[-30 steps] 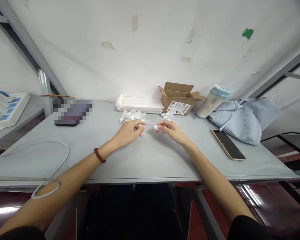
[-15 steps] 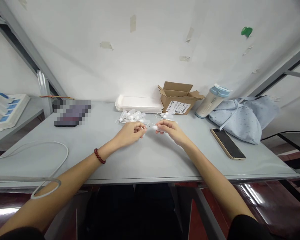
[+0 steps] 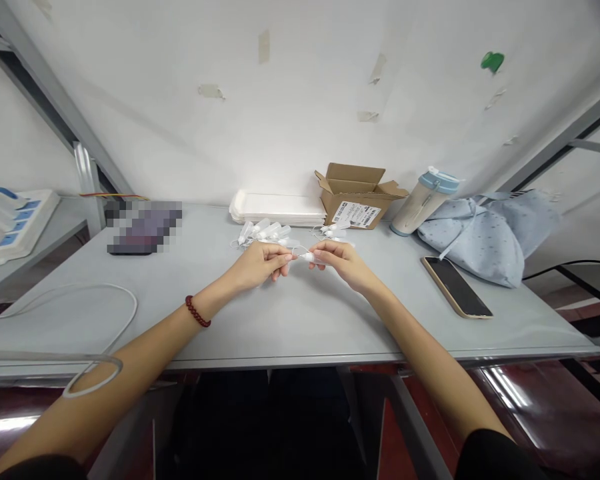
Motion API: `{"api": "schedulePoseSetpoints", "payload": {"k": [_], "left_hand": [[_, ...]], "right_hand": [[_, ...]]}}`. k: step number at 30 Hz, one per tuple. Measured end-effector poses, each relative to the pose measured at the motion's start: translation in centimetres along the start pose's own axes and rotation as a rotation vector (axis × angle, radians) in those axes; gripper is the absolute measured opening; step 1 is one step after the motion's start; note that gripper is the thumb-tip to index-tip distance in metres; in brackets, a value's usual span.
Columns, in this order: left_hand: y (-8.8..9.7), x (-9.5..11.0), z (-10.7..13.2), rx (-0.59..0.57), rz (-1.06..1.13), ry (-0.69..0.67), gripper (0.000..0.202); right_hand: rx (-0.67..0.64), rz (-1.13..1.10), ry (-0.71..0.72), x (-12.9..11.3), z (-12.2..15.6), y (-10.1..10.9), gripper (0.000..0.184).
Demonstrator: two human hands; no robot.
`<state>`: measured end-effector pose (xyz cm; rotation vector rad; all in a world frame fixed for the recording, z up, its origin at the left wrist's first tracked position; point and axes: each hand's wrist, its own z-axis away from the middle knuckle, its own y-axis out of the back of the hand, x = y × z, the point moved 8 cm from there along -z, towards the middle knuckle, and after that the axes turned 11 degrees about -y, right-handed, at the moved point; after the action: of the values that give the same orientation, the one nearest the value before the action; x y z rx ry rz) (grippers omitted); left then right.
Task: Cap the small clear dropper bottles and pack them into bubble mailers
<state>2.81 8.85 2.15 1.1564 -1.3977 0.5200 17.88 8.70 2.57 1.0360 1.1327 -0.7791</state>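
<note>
Between the fingers of my right hand [image 3: 344,263] is a small translucent squeeze bottle [image 3: 307,257] with a white tip pointing left. My left hand [image 3: 265,264] is closed in a pinch at the bottle's tip, where a thin white strap loops between the two hands. The fingers hide what exactly the left hand pinches; it looks like the small cap end of that strap. Just behind my left hand lies a pile of similar bottles [image 3: 265,230]. A smaller group of bottles [image 3: 334,230] lies behind my right hand.
Against the wall stand a stack of white trays [image 3: 280,208], an open cardboard box [image 3: 357,207] and a tumbler [image 3: 425,200]. At the right are a phone [image 3: 455,287] and a pale blue cloth bag [image 3: 470,237]. A white cable [image 3: 130,293] loops over the left side.
My left hand has turned slightly and its fingertips have come closer to the bottle's tip. My right hand stays nearly where it was, holding the bottle.
</note>
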Motion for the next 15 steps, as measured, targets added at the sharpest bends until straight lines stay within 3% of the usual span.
{"api": "schedulePoseSetpoints", "payload": {"k": [15], "left_hand": [[-0.36,-0.39,0.08,-0.002,0.137,0.034,0.024]], "right_hand": [[-0.013,0.022,0.008,-0.28,0.25,-0.35,0.024]]}}
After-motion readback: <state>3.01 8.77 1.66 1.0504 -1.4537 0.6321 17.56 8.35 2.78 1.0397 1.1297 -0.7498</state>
